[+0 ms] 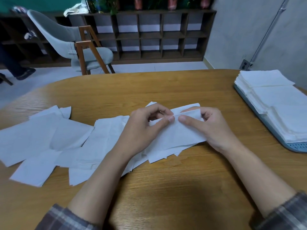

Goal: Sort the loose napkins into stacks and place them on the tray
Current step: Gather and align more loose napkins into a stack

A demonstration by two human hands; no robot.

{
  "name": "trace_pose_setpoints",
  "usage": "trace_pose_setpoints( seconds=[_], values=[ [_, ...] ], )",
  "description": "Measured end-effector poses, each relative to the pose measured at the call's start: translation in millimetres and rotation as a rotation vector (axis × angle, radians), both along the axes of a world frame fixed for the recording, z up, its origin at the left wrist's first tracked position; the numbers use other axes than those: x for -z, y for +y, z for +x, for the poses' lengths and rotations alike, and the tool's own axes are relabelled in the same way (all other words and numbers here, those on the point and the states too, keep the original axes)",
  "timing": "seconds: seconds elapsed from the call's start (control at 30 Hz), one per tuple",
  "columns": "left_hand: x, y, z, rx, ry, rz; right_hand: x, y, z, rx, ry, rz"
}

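Hands: your left hand (142, 128) and right hand (207, 128) are both pinching the gathered napkins (176, 135), thumbs on top.
Loose napkins (41, 140): lying scattered at 9 o'clock on the table (166, 188).
Tray (297, 145): sitting at 2 o'clock, carrying finished stacks (274, 97).
Risk: the bundle's edges are fanning out unevenly; lifting now, you are likely shedding lower sheets.
Writing: nothing is showing legibly.

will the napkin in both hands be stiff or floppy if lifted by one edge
Probably floppy: the napkin creases where the left hand and right hand pinch it. Likely very light: a push could scatter the loose napkins beside it. Looks thin, so may tear.
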State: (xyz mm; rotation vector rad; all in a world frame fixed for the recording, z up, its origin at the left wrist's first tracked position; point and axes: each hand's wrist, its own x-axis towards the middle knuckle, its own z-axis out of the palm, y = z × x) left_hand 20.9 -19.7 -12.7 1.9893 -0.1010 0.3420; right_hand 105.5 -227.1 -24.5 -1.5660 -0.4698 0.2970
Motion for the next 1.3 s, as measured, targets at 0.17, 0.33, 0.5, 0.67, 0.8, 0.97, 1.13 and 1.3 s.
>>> trace_pose_setpoints(
  seconds=[0.17,0.33,0.5,0.67,0.8,0.97,1.13,1.3],
  values=[
    [3,-1,0,-0.115,-0.110,0.116,-2,-2,1,-0.035,0.021,0.045],
    [-3,2,-1,0.027,0.049,-0.093,-5,-1,-1,-0.060,-0.006,0.057],
    [-3,2,0,-0.058,0.063,-0.142,-6,2,-2,-0.011,-0.035,0.003],
    [0,1,3,-0.151,0.023,-0.162,-12,-4,-3,-0.142,-0.012,0.082],
    [9,-3,3,-0.188,-0.142,0.082,-2,-3,4,-0.060,-0.173,-0.126],
    [15,-6,-1,0.098,-0.057,0.438,1,-7,14,0.266,-0.199,-0.170],
    [18,-11,-4,0.188,0.096,0.534,1,-9,14,0.283,-0.231,-0.184],
    [14,-12,-6,0.129,0.125,0.447,0,-9,14,0.218,-0.282,-0.153]
  ],
)
